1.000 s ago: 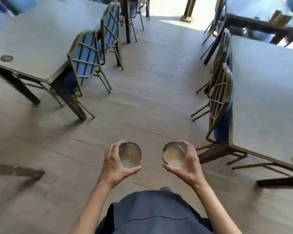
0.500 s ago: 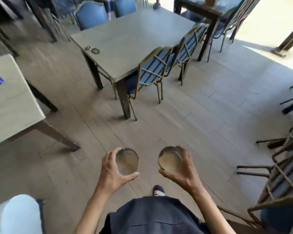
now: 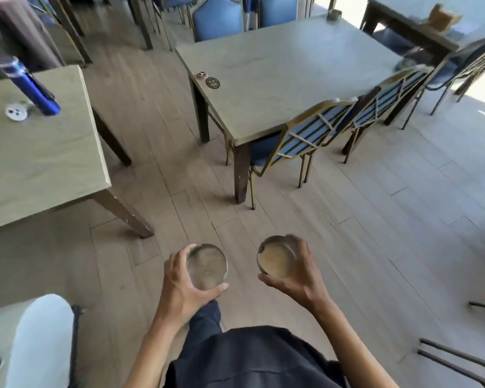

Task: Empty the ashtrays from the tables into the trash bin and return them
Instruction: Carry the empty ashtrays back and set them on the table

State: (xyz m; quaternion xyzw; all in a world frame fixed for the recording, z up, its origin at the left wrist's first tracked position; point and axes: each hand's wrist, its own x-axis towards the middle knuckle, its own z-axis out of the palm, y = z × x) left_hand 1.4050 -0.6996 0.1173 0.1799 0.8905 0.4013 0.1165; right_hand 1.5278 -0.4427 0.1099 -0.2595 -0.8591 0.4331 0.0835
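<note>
While each hand grips a light, stiff metal ashtray by its slippery rim, the desk waits at twelve o'clock.

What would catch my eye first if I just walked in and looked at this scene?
Most striking are the two round metal ashtrays held out low in front of the person: the left hand grips the left ashtray, the right hand grips the right ashtray. Beyond them stands a long table with blue chairs tucked in. A blue bottle leans on the table at far left.
</note>
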